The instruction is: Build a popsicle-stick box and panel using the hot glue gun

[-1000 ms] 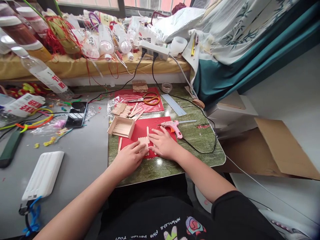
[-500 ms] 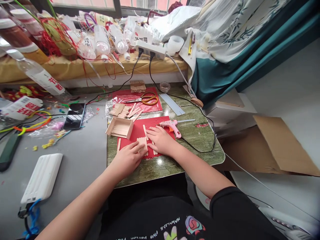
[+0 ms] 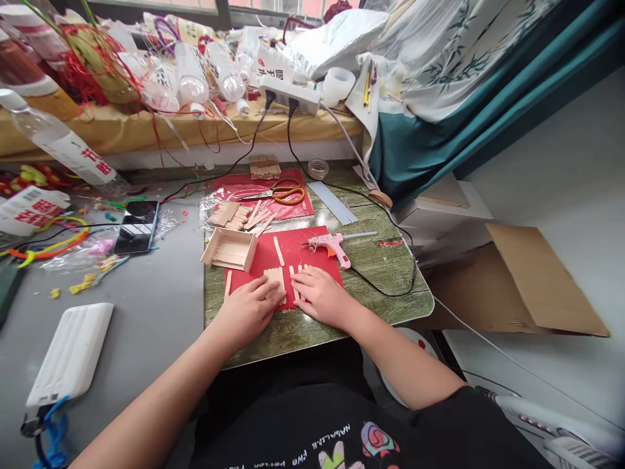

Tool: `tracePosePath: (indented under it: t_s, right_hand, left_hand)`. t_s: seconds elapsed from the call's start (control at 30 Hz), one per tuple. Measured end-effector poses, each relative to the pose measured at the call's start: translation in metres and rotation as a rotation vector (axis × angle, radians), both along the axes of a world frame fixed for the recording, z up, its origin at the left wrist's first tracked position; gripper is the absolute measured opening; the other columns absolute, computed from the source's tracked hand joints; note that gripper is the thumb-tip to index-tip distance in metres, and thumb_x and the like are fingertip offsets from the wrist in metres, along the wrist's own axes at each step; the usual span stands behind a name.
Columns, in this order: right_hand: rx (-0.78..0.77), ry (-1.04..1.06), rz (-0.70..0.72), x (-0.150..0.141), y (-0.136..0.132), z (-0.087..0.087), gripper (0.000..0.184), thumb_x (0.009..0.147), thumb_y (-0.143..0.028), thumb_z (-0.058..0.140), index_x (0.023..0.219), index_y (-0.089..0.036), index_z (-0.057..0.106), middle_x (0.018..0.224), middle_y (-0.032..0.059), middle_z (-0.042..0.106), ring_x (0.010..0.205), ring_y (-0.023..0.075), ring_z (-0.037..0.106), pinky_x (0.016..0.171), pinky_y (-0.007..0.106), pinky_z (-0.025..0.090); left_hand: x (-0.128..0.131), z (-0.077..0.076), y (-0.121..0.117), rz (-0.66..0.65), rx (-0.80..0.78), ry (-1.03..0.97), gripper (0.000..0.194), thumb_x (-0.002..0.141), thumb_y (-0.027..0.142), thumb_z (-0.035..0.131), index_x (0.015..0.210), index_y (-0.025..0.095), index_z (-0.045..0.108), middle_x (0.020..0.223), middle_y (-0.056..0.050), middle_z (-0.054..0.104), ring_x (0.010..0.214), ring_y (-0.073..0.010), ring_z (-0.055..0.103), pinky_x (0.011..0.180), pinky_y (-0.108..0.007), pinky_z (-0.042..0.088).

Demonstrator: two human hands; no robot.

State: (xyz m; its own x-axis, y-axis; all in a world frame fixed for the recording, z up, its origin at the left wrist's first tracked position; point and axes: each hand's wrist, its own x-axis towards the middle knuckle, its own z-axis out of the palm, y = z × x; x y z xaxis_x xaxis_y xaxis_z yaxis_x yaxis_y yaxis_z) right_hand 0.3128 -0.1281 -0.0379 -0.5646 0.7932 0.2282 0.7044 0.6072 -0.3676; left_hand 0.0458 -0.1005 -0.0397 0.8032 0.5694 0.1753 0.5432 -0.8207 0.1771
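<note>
My left hand (image 3: 249, 309) lies with its fingers stretched over a row of craft sticks (image 3: 275, 275) laid side by side on a red sheet (image 3: 315, 241). To the right of that row, my right hand (image 3: 325, 293) rests flat, fingers spread over a few more upright craft sticks (image 3: 293, 277), partly covered. One single craft stick (image 3: 278, 251) lies slightly tilted above the row. An open wooden box (image 3: 232, 249) made of sticks stands at the sheet's upper left. Beyond the right hand lies a pink glue gun (image 3: 334, 246).
Behind the sheet are orange-handled scissors (image 3: 288, 193), bundled sticks (image 3: 229, 215), another stick stack (image 3: 264, 168) and pale glue sticks (image 3: 334, 203). The glue gun's black cord loops along the right side. A phone (image 3: 138, 226) and a white power bank (image 3: 73, 355) lie left.
My right hand has drawn back towards me and slightly right, off the single upper stick and onto the sticks beside the row. My left hand stays on its row.
</note>
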Motion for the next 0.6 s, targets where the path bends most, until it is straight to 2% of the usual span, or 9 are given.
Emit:
tracePosePath:
  t_s: [0.1, 0.23, 0.3, 0.47, 0.6]
  right_hand:
    - [-0.027, 0.041, 0.027, -0.0071, 0.0018, -0.0080, 0.043, 0.102, -0.036, 0.066, 0.139, -0.015, 0.068, 0.143, 0.0156, 0.068, 0.134, 0.0333, 0.059, 0.121, 0.056, 0.044]
    - [-0.068, 0.081, 0.010, -0.0116, 0.0034, -0.0066, 0.052, 0.101, -0.036, 0.069, 0.148, -0.017, 0.061, 0.146, 0.0135, 0.068, 0.141, 0.0328, 0.055, 0.126, 0.059, 0.036]
    - [-0.076, 0.092, 0.014, -0.0106, 0.0039, -0.0060, 0.051, 0.101, -0.033, 0.069, 0.149, -0.019, 0.061, 0.146, 0.0124, 0.068, 0.144, 0.0320, 0.054, 0.127, 0.060, 0.033]
    - [-0.087, 0.129, -0.005, -0.0083, 0.0074, -0.0119, 0.047, 0.100, -0.027, 0.069, 0.147, -0.021, 0.064, 0.147, 0.0110, 0.067, 0.144, 0.0312, 0.055, 0.126, 0.059, 0.036]
    - [-0.091, 0.139, -0.009, -0.0097, 0.0087, -0.0135, 0.046, 0.100, -0.025, 0.068, 0.145, -0.021, 0.065, 0.146, 0.0105, 0.068, 0.142, 0.0308, 0.056, 0.125, 0.057, 0.038]
  left_hand:
    - [0.0006, 0.0005, -0.0012, 0.003, -0.005, 0.010, 0.041, 0.102, 0.026, 0.057, 0.142, 0.025, 0.067, 0.146, -0.008, 0.066, 0.139, -0.0350, 0.058, 0.111, -0.052, 0.056]
    - [0.0007, 0.0006, -0.0023, 0.007, -0.007, 0.013, 0.043, 0.101, 0.025, 0.058, 0.143, 0.023, 0.065, 0.146, -0.008, 0.066, 0.140, -0.0365, 0.057, 0.111, -0.054, 0.056]
    - [0.0009, 0.0012, -0.0018, 0.003, -0.004, 0.007, 0.042, 0.101, 0.024, 0.057, 0.142, 0.023, 0.065, 0.145, -0.009, 0.066, 0.139, -0.0366, 0.058, 0.111, -0.054, 0.056]
    - [0.0021, 0.0038, 0.0003, -0.031, 0.005, 0.014, 0.042, 0.101, 0.020, 0.055, 0.142, 0.025, 0.064, 0.143, -0.007, 0.067, 0.136, -0.0334, 0.060, 0.112, -0.050, 0.056]
    - [0.0030, 0.0053, -0.0011, -0.032, 0.017, 0.060, 0.044, 0.101, 0.020, 0.055, 0.145, 0.022, 0.060, 0.145, -0.009, 0.065, 0.138, -0.0351, 0.057, 0.111, -0.053, 0.055]
